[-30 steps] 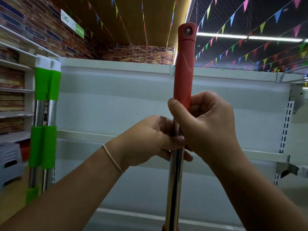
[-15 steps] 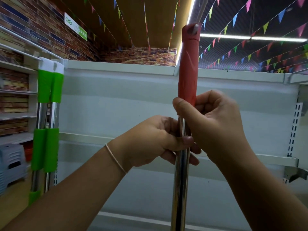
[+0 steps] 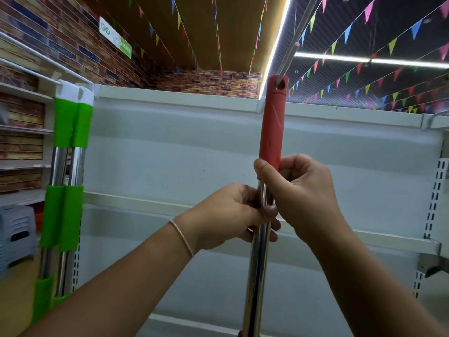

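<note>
As I thread the peg (image 3: 290, 59), right grip (image 3: 298, 190): curled round red handle (image 3: 272, 132), aiming.
Left grip (image 3: 230, 212): clasping chrome shaft (image 3: 257, 268), steadying.

**Red grip sinks and meets a rod**

The red grip (image 3: 272, 127) stands lower against the white shelf (image 3: 170, 147) than a second ago, and its top now clears the shelf's upper edge by much less. A thin metal rod (image 3: 290, 54), not in view a second ago and only touching the cap half a second ago, now slants down from the upper right into the hole (image 3: 280, 84). That hole first faced the camera and has turned to the cap's right side. The right hand (image 3: 303, 198) and left hand (image 3: 226, 215) have dropped slightly and drifted right with the steel pole (image 3: 257, 263).
</note>
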{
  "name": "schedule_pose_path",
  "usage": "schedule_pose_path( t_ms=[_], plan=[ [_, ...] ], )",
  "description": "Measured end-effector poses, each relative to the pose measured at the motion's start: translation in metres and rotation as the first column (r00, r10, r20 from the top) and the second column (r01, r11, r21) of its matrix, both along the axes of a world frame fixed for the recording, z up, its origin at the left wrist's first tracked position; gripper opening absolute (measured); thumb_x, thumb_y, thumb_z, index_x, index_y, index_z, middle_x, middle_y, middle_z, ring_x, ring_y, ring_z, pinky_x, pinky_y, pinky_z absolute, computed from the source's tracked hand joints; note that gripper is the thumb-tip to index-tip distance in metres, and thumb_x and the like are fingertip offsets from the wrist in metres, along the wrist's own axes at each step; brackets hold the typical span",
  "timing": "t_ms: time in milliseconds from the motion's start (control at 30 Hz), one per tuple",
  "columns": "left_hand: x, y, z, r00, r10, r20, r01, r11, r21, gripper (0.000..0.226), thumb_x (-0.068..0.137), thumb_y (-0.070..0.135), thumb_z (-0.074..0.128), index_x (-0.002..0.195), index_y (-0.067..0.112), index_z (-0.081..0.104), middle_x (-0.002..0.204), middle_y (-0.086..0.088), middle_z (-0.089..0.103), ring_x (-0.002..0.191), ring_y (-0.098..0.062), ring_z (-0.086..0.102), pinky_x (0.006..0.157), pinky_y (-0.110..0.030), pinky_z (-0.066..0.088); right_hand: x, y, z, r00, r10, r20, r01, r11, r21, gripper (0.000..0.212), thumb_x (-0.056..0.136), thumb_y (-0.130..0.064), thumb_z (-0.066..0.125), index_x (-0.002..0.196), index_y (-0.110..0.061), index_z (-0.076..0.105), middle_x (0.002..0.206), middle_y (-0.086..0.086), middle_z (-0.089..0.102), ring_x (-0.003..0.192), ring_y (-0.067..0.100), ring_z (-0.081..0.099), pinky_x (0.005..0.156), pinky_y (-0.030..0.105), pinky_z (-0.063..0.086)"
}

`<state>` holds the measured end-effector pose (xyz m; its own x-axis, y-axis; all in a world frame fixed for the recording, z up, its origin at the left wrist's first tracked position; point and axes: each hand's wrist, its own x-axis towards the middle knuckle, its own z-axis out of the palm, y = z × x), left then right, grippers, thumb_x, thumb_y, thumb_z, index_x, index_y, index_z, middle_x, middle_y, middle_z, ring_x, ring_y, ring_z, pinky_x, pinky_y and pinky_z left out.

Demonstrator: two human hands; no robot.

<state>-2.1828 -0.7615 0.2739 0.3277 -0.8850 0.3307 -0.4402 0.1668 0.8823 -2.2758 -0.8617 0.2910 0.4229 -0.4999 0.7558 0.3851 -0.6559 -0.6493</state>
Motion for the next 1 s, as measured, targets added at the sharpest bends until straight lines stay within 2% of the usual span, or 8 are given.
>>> schedule_pose_path(
  t_ms=[133, 267, 500, 667, 767, 833, 933, 1000],
  plan=[
    [0.010, -0.014, -0.003, 0.997, 0.067, 0.026, -0.067, 0.998, 0.002, 0.015, 0.099, 0.017, 0.054, 0.104, 0.004, 0.060, 0.090, -0.010, 0.069, 0.088, -0.029, 0.073, 0.083, -0.041, 0.059, 0.015, -0.014, 0.000, 1.000, -0.017, -0.018, 0.016, 1.000, -0.014, 0.027, 0.081, -0.033, 0.077, 0.084, -0.009, 0.066, 0.067, 0.009, 0.069, 0.049, 0.018, 0.066, 0.053, 0.039, 0.057],
    [0.025, -0.027, -0.004, 0.994, 0.101, 0.035, -0.101, 0.995, 0.002, 0.018, 0.100, 0.016, 0.053, 0.106, 0.002, 0.061, 0.089, -0.010, 0.070, 0.091, -0.031, 0.073, 0.090, -0.050, 0.056, 0.031, -0.027, -0.002, 1.000, -0.006, -0.016, 0.007, 1.000, 0.003, 0.025, 0.081, -0.032, 0.078, 0.082, -0.010, 0.065, 0.057, 0.000, 0.064, 0.046, 0.015, 0.064, 0.051, 0.037, 0.055],
    [0.043, -0.053, -0.007, 0.988, 0.150, -0.025, -0.151, 0.988, -0.021, 0.019, 0.099, 0.017, 0.055, 0.107, 0.001, 0.061, 0.091, -0.011, 0.072, 0.090, -0.029, 0.073, 0.088, -0.046, 0.058, 0.055, -0.050, 0.000, 0.998, -0.019, -0.059, 0.021, 0.999, 0.036, 0.025, 0.082, -0.033, 0.076, 0.084, -0.010, 0.066, 0.053, -0.004, 0.061, 0.042, 0.012, 0.060, 0.047, 0.031, 0.053],
    [0.052, -0.072, -0.011, 0.974, 0.225, 0.012, -0.224, 0.973, -0.054, 0.017, 0.100, 0.019, 0.053, 0.102, 0.004, 0.062, 0.092, -0.012, 0.071, 0.087, -0.025, 0.074, 0.083, -0.040, 0.060, 0.073, -0.064, 0.001, 0.995, -0.051, -0.084, 0.055, 0.997, 0.054, 0.024, 0.082, -0.034, 0.076, 0.083, -0.012, 0.067, 0.053, -0.004, 0.061, 0.045, 0.022, 0.061, 0.048, 0.040, 0.055],
    [0.059, -0.081, -0.012, 0.970, 0.241, 0.009, -0.240, 0.969, -0.052, 0.016, 0.100, 0.018, 0.053, 0.101, 0.004, 0.062, 0.092, -0.013, 0.071, 0.087, -0.026, 0.074, 0.082, -0.040, 0.060, 0.079, -0.070, 0.001, 0.994, -0.058, -0.096, 0.063, 0.997, 0.048, 0.021, 0.083, -0.035, 0.075, 0.080, -0.015, 0.068, 0.053, -0.005, 0.060, 0.045, 0.019, 0.060, 0.048, 0.036, 0.055],
    [0.062, -0.085, -0.012, 0.967, 0.253, 0.014, -0.252, 0.966, -0.052, 0.017, 0.100, 0.017, 0.053, 0.100, 0.003, 0.062, 0.091, -0.014, 0.072, 0.087, -0.026, 0.074, 0.074, -0.035, 0.060, 0.083, -0.073, 0.000, 0.992, -0.069, -0.106, 0.074, 0.996, 0.041, 0.021, 0.083, -0.036, 0.074, 0.081, -0.016, 0.068, 0.054, -0.005, 0.061, 0.046, 0.017, 0.061, 0.048, 0.034, 0.055],
    [0.066, -0.091, -0.015, 0.960, 0.273, 0.056, -0.271, 0.961, -0.048, 0.020, 0.100, 0.018, 0.051, 0.101, 0.002, 0.064, 0.091, -0.014, 0.073, 0.085, -0.023, 0.074, 0.065, -0.028, 0.054, 0.088, -0.078, -0.002, 0.989, -0.089, -0.122, 0.096, 0.994, 0.055, 0.024, 0.082, -0.039, 0.074, 0.083, -0.016, 0.067, 0.062, -0.003, 0.063, 0.053, 0.017, 0.064, 0.054, 0.041, 0.059],
    [0.069, -0.094, -0.018, 0.956, 0.282, 0.081, -0.279, 0.959, -0.053, 0.022, 0.100, 0.020, 0.051, 0.102, 0.002, 0.065, 0.091, -0.013, 0.074, 0.085, -0.022, 0.074, 0.066, -0.031, 0.055, 0.091, -0.082, -0.005, 0.988, -0.100, -0.121, 0.110, 0.991, 0.074, 0.026, 0.081, -0.041, 0.075, 0.080, -0.017, 0.066, 0.063, -0.003, 0.063, 0.058, 0.019, 0.065, 0.060, 0.046, 0.060]
  ],
)
